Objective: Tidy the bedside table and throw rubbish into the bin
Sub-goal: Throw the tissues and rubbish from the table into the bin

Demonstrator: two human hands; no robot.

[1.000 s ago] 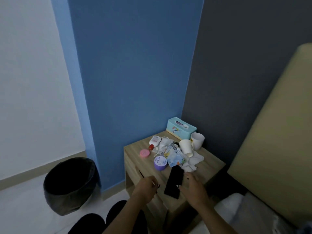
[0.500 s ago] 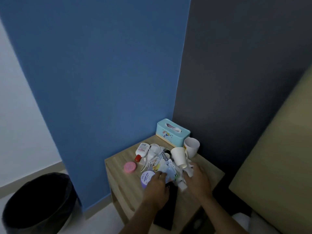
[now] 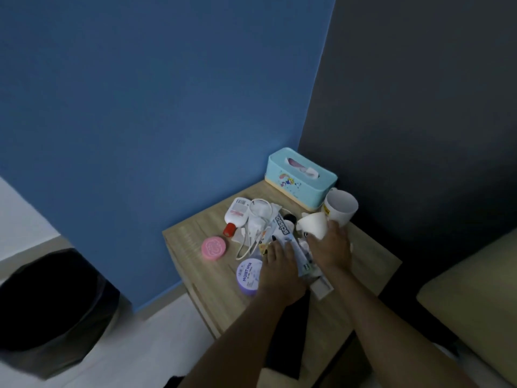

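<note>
Gripping the paper cup (image 3: 313,224) with right fingers (image 3: 334,228), left fingers (image 3: 275,244) flat on the packet (image 3: 281,227).

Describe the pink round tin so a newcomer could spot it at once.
Start at the wooden bedside table against the blue wall. Near its left edge, on its own, lies a flat round tin. It is pink with a flower on its lid, unlike the taller purple jar nearby.
</note>
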